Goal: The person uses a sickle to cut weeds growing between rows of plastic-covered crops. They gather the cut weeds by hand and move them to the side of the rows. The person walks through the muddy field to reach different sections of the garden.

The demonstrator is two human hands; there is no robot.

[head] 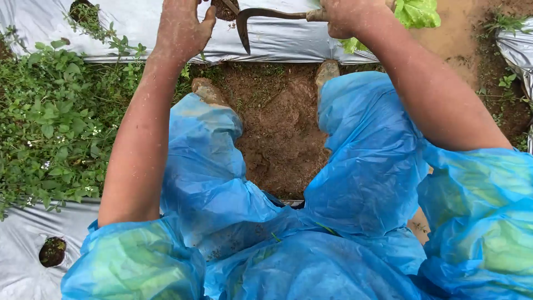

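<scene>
Muddy furrow (283, 128) beside grey mulch sheet (277, 39). Right hand (347, 15) gripped the hoe (261, 19) over the sheet; stiff, probably slick, best held by handle. Left hand (180, 28) half-curled near planting hole (225, 8).

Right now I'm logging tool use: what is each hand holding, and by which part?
The right hand grips a curved-bladed hand hoe by its handle end. The left hand holds nothing visible; its fingers are out of frame.

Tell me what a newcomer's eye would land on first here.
The crinkled blue plastic rainwear fills the lower frame, over the knees and sleeves. At the top, the muddy right hand grips a curved hand hoe over silver mulch sheeting, the left hand beside a planting hole. Green weeds crowd the left.
</scene>
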